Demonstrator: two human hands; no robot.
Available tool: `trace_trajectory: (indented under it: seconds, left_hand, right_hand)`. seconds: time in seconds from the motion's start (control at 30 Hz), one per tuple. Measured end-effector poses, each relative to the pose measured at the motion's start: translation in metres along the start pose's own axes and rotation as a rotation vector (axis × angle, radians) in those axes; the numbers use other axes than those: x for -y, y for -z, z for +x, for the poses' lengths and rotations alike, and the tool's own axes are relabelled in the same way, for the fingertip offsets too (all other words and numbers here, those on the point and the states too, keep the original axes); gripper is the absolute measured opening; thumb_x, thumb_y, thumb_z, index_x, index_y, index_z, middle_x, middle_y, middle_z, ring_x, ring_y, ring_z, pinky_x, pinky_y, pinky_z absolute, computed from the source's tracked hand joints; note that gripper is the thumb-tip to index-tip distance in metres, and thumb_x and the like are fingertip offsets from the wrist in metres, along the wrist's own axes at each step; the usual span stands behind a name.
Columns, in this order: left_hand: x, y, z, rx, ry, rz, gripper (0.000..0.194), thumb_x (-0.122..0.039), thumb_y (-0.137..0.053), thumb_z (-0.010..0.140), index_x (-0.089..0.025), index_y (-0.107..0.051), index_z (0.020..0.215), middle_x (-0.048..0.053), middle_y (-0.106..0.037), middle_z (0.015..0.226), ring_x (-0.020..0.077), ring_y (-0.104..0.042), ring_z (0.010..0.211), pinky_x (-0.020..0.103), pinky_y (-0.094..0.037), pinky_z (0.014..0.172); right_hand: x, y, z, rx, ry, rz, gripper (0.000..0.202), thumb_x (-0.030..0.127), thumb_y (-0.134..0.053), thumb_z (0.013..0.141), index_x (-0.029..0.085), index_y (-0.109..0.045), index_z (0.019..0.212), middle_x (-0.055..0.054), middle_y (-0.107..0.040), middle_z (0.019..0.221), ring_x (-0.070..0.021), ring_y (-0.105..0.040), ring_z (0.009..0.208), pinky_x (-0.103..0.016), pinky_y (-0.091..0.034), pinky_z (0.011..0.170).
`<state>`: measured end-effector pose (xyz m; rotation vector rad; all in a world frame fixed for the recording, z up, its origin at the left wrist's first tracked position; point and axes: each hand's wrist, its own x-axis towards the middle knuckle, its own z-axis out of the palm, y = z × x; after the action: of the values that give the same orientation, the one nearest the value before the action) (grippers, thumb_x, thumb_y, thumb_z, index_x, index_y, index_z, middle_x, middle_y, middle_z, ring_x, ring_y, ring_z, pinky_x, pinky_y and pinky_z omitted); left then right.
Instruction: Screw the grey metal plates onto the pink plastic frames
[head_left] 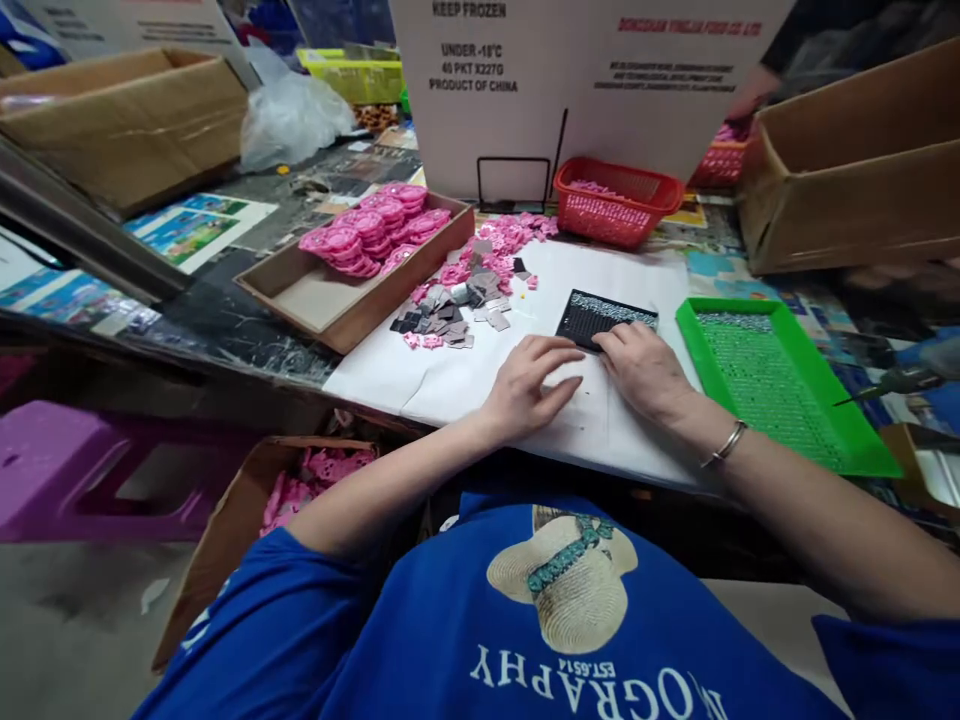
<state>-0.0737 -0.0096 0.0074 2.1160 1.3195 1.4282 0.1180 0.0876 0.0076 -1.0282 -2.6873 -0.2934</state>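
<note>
A flat black ridged tray lies on white paper, with many tiny silvery pieces gathered toward its far side. My left hand is at its near left corner, thumb apart from the forefinger and nothing visible between them. Bent over the near right part of the tray, the fingers of my right hand close on its edge; their tips are partly hidden. To the left lies a loose pile of grey and black square pieces, mixed with small pink plastic parts.
A green tray of tiny pieces lies right, beside an electric screwdriver. Behind stand a red basket and a white carton board. A shallow box with round pink pieces is left. A purple stool stands below.
</note>
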Motion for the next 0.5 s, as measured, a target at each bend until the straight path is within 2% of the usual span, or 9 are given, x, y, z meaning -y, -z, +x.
trace_trajectory:
  seconds: [0.03, 0.13, 0.27, 0.4, 0.5]
  left_hand:
    - [0.006, -0.003, 0.012, -0.034, 0.034, -0.025, 0.020, -0.029, -0.059, 0.092, -0.018, -0.069, 0.106, 0.011, -0.069, 0.112, 0.0218, -0.062, 0.109, 0.036, -0.047, 0.098]
    - [0.032, -0.009, 0.049, -0.113, 0.224, -0.123, 0.018, -0.023, -0.060, 0.088, -0.018, -0.070, 0.102, 0.008, -0.071, 0.106, 0.0180, -0.064, 0.095, 0.029, -0.051, 0.082]
    - [0.066, -0.020, 0.084, -0.075, 0.414, -0.170, 0.019, -0.017, -0.064, 0.083, -0.014, -0.073, 0.100, 0.008, -0.071, 0.108, 0.0143, -0.063, 0.083, 0.028, -0.050, 0.084]
    - [0.081, -0.033, 0.086, -0.005, 0.452, -0.197, 0.021, -0.017, -0.066, 0.081, -0.011, -0.075, 0.100, 0.010, -0.074, 0.101, 0.0149, -0.063, 0.079, 0.029, -0.051, 0.081]
    - [0.082, -0.035, 0.079, 0.058, 0.450, -0.246, 0.021, -0.020, -0.064, 0.085, -0.012, -0.075, 0.100, 0.009, -0.076, 0.099, 0.0143, -0.065, 0.078, 0.027, -0.052, 0.077]
  right_hand:
    - [-0.001, 0.000, 0.000, 0.008, -0.004, 0.007, 0.030, 0.013, -0.042, 0.093, 0.011, -0.071, 0.102, -0.016, -0.068, 0.091, -0.0281, -0.055, 0.089, -0.041, -0.048, 0.076]
    - [-0.002, 0.003, -0.002, 0.025, -0.014, 0.050, 0.031, 0.008, -0.041, 0.092, 0.011, -0.071, 0.096, -0.016, -0.068, 0.089, -0.0277, -0.055, 0.087, -0.041, -0.048, 0.076]
    - [0.001, 0.011, -0.022, 0.040, 0.007, 0.134, 0.026, 0.006, -0.047, 0.090, 0.012, -0.072, 0.094, -0.012, -0.068, 0.088, -0.0263, -0.058, 0.086, -0.040, -0.050, 0.078]
    - [0.006, 0.021, -0.041, 0.044, 0.032, 0.246, 0.020, 0.015, -0.051, 0.093, 0.015, -0.070, 0.100, -0.008, -0.070, 0.091, -0.0220, -0.062, 0.088, -0.035, -0.054, 0.083]
    - [0.004, 0.020, -0.037, -0.026, -0.012, 0.365, 0.025, 0.019, -0.045, 0.097, 0.014, -0.066, 0.111, -0.010, -0.070, 0.104, -0.0213, -0.063, 0.099, -0.036, -0.053, 0.092]
